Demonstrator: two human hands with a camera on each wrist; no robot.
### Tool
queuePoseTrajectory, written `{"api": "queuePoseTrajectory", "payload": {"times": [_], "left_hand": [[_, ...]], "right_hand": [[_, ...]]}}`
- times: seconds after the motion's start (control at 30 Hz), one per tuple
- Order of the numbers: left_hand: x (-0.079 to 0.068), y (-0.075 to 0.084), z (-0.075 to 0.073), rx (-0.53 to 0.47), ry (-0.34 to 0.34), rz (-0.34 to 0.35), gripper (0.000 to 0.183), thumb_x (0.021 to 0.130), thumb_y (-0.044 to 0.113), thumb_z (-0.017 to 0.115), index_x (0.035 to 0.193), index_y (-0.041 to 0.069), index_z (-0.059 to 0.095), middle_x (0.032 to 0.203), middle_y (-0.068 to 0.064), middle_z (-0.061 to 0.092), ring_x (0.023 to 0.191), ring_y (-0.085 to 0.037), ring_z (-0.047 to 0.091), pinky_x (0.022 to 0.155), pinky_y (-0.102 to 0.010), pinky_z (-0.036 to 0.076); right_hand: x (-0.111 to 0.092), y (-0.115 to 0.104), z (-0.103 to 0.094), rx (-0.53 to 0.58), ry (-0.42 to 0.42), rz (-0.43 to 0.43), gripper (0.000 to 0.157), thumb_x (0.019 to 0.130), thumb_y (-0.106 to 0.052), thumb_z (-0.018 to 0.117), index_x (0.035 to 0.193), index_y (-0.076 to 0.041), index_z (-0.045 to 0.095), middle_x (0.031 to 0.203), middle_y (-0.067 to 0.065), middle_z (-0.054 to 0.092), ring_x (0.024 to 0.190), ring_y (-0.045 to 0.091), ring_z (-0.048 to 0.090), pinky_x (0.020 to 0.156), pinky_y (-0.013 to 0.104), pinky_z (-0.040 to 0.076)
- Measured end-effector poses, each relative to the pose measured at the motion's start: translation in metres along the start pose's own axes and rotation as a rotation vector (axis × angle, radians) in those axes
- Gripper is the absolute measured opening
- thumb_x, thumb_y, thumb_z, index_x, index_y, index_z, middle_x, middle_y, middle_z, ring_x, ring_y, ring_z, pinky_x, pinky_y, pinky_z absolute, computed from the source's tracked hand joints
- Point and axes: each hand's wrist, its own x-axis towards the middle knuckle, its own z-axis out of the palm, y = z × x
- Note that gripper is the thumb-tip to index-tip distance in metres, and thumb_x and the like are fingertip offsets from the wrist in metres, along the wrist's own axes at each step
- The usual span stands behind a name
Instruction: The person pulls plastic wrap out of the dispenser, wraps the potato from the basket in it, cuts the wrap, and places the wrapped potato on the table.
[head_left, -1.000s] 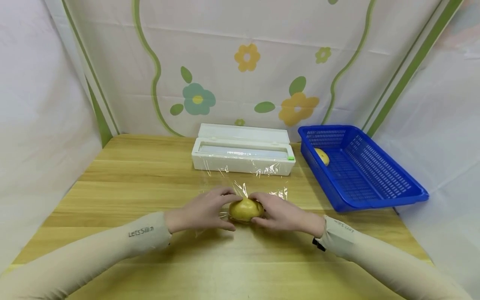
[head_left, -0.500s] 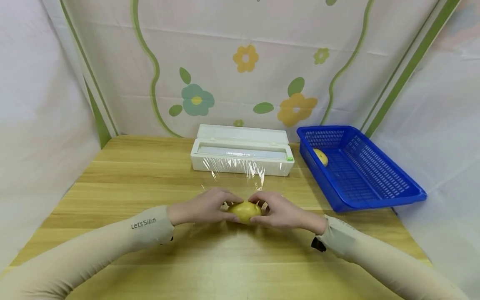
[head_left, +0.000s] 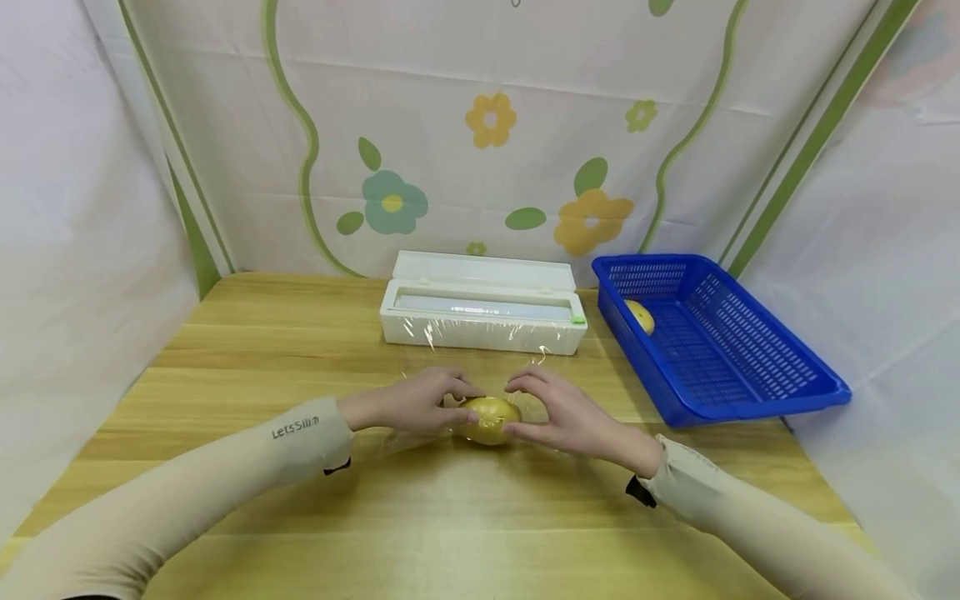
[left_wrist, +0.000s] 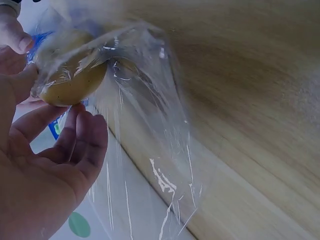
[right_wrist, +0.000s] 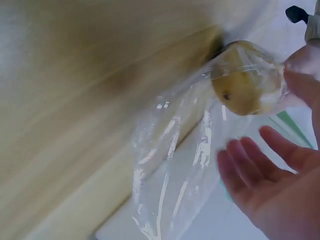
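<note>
Potato (head_left: 493, 419) partly hidden, sleeves (head_left: 225, 473) cut off

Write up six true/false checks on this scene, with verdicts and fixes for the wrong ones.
1. The lid of the white box is open. True.
2. A potato lies inside the blue basket. True.
3. In the head view, the blue basket stands left of the white box. False: it stands to the right of it.
4. The left hand holds a second potato. True.
5. The second potato is completely bare. False: clear film covers at least part of it.
6. The right hand is inside the blue basket. False: the right hand is at the second potato, outside the blue basket.
</note>
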Motion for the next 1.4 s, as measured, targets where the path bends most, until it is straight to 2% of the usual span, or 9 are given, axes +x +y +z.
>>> {"api": "queuePoseTrajectory", "payload": {"times": [0.13,0.27,0.6,0.77,0.93,1.07,1.2,1.27,1.4], "left_hand": [[0.002,0.0,-0.001,0.002,-0.016,-0.037,0.045,0.089,0.038,0.052,0.123,0.009,0.054,0.113,-0.001,0.053,0.092,-0.013,0.052,0.073,-0.03,0.047],[0.005,-0.004,0.0,-0.015,-0.003,-0.024,0.045,0.09,0.037,0.05,0.121,0.005,0.055,0.114,-0.003,0.055,0.094,-0.01,0.053,0.076,-0.031,0.047],[0.004,-0.014,0.0,-0.083,0.035,-0.069,0.042,0.09,0.037,0.052,0.119,0.008,0.057,0.108,0.003,0.06,0.092,-0.007,0.055,0.075,-0.025,0.046],[0.004,-0.016,-0.001,-0.102,0.053,-0.131,0.042,0.089,0.039,0.051,0.118,0.009,0.058,0.105,0.006,0.061,0.093,-0.006,0.055,0.075,-0.025,0.046],[0.004,-0.021,-0.001,-0.118,0.06,-0.177,0.04,0.091,0.038,0.05,0.117,0.01,0.06,0.107,0.006,0.061,0.092,-0.006,0.055,0.075,-0.026,0.046],[0.007,-0.023,-0.002,-0.12,0.081,-0.184,0.034,0.093,0.033,0.047,0.112,0.01,0.063,0.087,0.005,0.064,0.07,-0.007,0.055,0.066,-0.027,0.047],[0.01,-0.023,-0.003,-0.092,0.154,-0.181,0.026,0.094,0.028,0.048,0.103,0.011,0.066,0.074,0.006,0.061,0.065,-0.008,0.052,0.061,-0.027,0.045],[0.011,-0.024,-0.003,-0.074,0.191,-0.172,0.023,0.093,0.026,0.049,0.099,0.013,0.067,0.076,0.007,0.061,0.068,-0.008,0.053,0.061,-0.027,0.045],[0.013,-0.023,-0.008,0.007,0.299,-0.089,0.019,0.092,0.022,0.051,0.094,0.013,0.067,0.08,0.008,0.062,0.073,-0.007,0.054,0.065,-0.026,0.045]], "right_hand": [[0.002,-0.005,-0.004,-0.091,0.141,-0.202,0.034,0.073,-0.025,0.074,0.099,-0.007,0.062,0.108,0.007,0.053,0.1,0.019,0.05,0.083,0.032,0.042],[0.003,-0.009,-0.002,-0.134,0.185,-0.346,0.029,0.069,-0.018,0.077,0.094,-0.009,0.067,0.103,0.009,0.055,0.093,0.02,0.052,0.074,0.032,0.047],[0.003,-0.002,0.01,-0.306,0.203,-0.474,0.037,0.065,-0.017,0.08,0.099,-0.009,0.068,0.107,0.013,0.055,0.099,0.024,0.051,0.085,0.035,0.043],[0.003,0.004,0.015,-0.321,0.178,-0.445,0.044,0.066,-0.019,0.08,0.105,-0.006,0.065,0.105,0.011,0.055,0.098,0.024,0.051,0.087,0.035,0.041],[0.004,0.009,0.019,-0.306,0.17,-0.362,0.052,0.066,-0.023,0.079,0.111,-0.004,0.061,0.109,0.011,0.055,0.101,0.022,0.05,0.087,0.033,0.041],[0.008,0.014,0.022,-0.294,0.138,-0.268,0.06,0.066,-0.029,0.079,0.116,-0.005,0.058,0.112,0.01,0.053,0.103,0.021,0.049,0.085,0.031,0.042],[0.013,0.017,0.025,-0.298,0.089,-0.187,0.066,0.066,-0.033,0.078,0.121,-0.005,0.053,0.114,0.007,0.05,0.104,0.018,0.047,0.086,0.031,0.041],[0.016,0.018,0.026,-0.301,0.072,-0.165,0.065,0.067,-0.033,0.078,0.12,-0.005,0.053,0.113,0.006,0.048,0.103,0.016,0.046,0.085,0.03,0.041],[0.023,0.021,0.028,-0.307,0.072,-0.147,0.061,0.065,-0.031,0.079,0.114,-0.003,0.054,0.111,0.007,0.048,0.1,0.017,0.047,0.082,0.031,0.043]]}}
